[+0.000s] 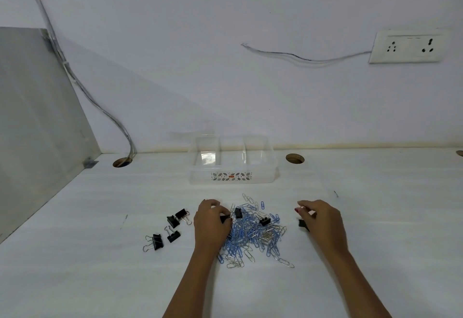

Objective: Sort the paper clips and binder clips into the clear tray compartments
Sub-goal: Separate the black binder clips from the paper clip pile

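Note:
A heap of blue and silver paper clips lies on the white table, with two black binder clips on top of it. Several more black binder clips lie apart to the left. My left hand rests at the heap's left edge, its fingers closed on a black binder clip. My right hand is right of the heap, fingers curled around a black binder clip. The clear tray, with three compartments, stands behind the heap near the wall.
Two round cable holes pierce the table near the wall, the left one holding cables. A grey panel borders the table's left side. A socket plate hangs on the wall.

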Demonstrator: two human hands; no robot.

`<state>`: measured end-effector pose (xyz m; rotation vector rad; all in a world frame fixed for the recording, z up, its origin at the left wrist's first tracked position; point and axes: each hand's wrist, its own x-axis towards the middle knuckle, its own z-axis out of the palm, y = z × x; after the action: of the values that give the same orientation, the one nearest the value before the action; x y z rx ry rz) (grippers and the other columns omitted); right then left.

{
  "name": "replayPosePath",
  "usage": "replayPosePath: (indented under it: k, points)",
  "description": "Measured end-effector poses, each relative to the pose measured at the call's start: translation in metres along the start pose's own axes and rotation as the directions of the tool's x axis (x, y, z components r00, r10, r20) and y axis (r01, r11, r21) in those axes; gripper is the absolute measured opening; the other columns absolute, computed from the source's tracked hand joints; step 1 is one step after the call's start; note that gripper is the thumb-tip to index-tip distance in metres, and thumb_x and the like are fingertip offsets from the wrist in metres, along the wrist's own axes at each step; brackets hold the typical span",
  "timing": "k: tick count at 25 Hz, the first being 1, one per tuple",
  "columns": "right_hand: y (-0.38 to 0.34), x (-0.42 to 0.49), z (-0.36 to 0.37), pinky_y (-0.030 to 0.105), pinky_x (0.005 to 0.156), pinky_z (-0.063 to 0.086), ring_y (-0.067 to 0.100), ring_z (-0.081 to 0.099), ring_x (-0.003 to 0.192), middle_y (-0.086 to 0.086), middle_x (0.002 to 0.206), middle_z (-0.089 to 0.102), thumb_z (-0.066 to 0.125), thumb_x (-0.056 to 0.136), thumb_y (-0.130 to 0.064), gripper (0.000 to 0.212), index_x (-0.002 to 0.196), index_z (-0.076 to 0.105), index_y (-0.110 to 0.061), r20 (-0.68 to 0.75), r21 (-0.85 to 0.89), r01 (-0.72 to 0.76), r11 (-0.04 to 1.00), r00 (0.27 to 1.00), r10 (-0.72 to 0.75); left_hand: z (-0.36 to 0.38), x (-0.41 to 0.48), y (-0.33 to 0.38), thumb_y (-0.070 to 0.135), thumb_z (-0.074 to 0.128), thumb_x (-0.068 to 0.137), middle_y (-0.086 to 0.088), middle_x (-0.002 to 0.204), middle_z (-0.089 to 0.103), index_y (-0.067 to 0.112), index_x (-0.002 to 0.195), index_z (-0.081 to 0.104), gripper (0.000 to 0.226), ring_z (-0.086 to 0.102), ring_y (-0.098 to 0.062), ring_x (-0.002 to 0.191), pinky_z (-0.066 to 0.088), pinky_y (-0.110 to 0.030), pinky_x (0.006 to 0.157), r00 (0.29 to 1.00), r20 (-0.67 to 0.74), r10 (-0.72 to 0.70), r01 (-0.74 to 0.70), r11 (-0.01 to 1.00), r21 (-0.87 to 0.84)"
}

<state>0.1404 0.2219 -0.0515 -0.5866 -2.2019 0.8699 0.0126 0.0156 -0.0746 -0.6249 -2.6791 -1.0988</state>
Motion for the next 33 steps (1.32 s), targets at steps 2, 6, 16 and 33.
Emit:
replayPosePath:
  k: [2, 6, 16, 33]
  points:
    - [0.010, 0.002, -0.009, 0.028, 0.066, 0.050, 0.020, 0.063, 0.070, 0.012, 0.087, 0.072, 0.069, 0.078, -0.012, 0.018, 0.095, 0.071, -0.006, -0.003, -0.080, -0.024, 0.997, 1.000, 0.024, 0.002, 0.002, -0.001, 0.009, 0.068, 0.075, -0.009, 0.106, 0.056, 0.007, 0.086, 0.068, 0.011, 0.055, -0.022, 0.100, 0.038, -0.020, 0.081, 1.000, 0.021, -0.004, 0.005, 0.999, -0.053]
    - [0.028, 0.004, -0.016, 0.043, 0.074, 0.052, 0.033, 0.060, 0.090, 0.015, 0.091, 0.070, 0.071, 0.076, -0.011, 0.023, 0.099, 0.069, -0.008, -0.037, -0.142, -0.061, 0.988, 0.998, 0.056, -0.004, 0.000, 0.003, 0.010, 0.066, 0.078, -0.008, 0.099, 0.065, 0.008, 0.088, 0.068, 0.010, 0.059, -0.020, 0.094, 0.040, -0.022, 0.078, 1.000, 0.023, 0.001, 0.001, 0.995, -0.101]
    - [-0.011, -0.002, 0.029, 0.037, 0.080, 0.045, 0.019, 0.052, 0.097, -0.002, 0.103, 0.066, 0.064, 0.083, -0.019, 0.025, 0.108, 0.065, -0.022, 0.298, -0.090, 0.278, 0.956, 0.924, -0.241, -0.043, 0.004, 0.001, -0.001, 0.073, 0.071, -0.002, 0.073, 0.072, 0.016, 0.072, 0.068, 0.018, 0.068, -0.009, 0.061, 0.053, -0.013, 0.058, 0.981, 0.025, -0.190, 0.166, 0.780, -0.604]
    - [-0.019, -0.009, 0.055, 0.041, 0.072, 0.053, 0.025, 0.066, 0.078, 0.004, 0.078, 0.073, 0.057, 0.082, -0.013, 0.013, 0.084, 0.070, -0.014, 0.177, -0.202, 0.385, 0.900, 0.919, -0.353, -0.081, -0.005, -0.058, -0.003, 0.058, 0.082, -0.017, 0.107, 0.067, -0.002, 0.100, 0.065, 0.019, 0.059, -0.028, 0.102, 0.040, -0.026, 0.081, 0.901, -0.358, -0.246, 0.157, 0.953, -0.259]
